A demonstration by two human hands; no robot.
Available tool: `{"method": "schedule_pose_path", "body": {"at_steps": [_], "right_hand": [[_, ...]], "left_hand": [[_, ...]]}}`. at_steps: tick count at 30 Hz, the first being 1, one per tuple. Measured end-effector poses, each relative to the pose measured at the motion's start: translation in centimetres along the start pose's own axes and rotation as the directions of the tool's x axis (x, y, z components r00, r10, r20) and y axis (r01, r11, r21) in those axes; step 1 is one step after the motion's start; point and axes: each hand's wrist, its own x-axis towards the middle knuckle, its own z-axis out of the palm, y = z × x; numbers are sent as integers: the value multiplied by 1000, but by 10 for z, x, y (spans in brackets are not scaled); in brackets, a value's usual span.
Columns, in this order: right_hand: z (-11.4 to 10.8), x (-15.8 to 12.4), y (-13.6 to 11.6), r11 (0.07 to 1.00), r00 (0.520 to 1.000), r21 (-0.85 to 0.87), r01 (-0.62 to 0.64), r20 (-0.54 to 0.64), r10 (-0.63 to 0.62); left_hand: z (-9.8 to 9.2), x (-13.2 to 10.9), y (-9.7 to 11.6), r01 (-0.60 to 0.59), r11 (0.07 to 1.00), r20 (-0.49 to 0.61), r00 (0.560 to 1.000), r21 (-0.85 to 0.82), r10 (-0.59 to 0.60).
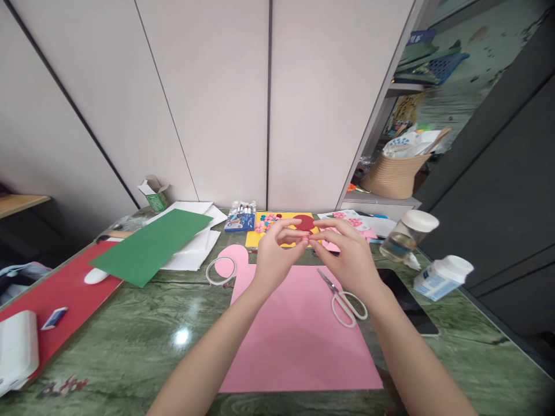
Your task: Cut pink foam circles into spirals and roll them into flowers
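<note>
My left hand (281,251) and my right hand (347,248) meet above the far edge of a pink sheet of paper (299,341). Their fingertips pinch a small pink piece (305,237) between them; its kind is too small to make out. Behind the hands lies a yellow sheet (252,238) bearing several small coloured balls (265,222) and a dark red round piece (304,222). White-handled scissors (343,303) rest on the pink sheet, below my right hand. To the left, a roll of tape (208,271) overlaps a pink paper circle (234,257).
Green paper (156,245) covers white sheets on the left, near a red sheet (82,289). A black tablet (405,300), a glass jar (401,242) and a white bottle (442,277) stand or lie at right. A box of markers (240,219) sits by the cabinet wall.
</note>
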Motion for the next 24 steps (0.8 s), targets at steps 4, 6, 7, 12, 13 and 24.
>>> {"method": "schedule_pose_path", "body": {"at_steps": [4, 6, 7, 12, 13, 24], "right_hand": [[-2, 0, 2, 996, 998, -72, 47, -42, -50], [-3, 0, 2, 987, 994, -129, 100, -35, -105], [-3, 0, 2, 980, 992, -156, 124, -20, -128], [0, -1, 5, 955, 977, -207, 213, 67, -204], [1, -1, 6, 953, 975, -208, 220, 75, -209], [1, -1, 5, 935, 969, -253, 247, 84, -233]], "left_hand": [[-2, 1, 0, -2, 996, 19, 1000, 85, 0], [-2, 0, 1, -23, 985, 27, 999, 171, 18], [-3, 0, 2, -39, 975, 31, 999, 218, 33], [-3, -2, 6, -107, 921, 73, 994, 374, 86], [-3, -2, 6, -112, 917, 79, 993, 382, 88], [-2, -4, 5, -127, 904, 96, 991, 408, 96]]}}
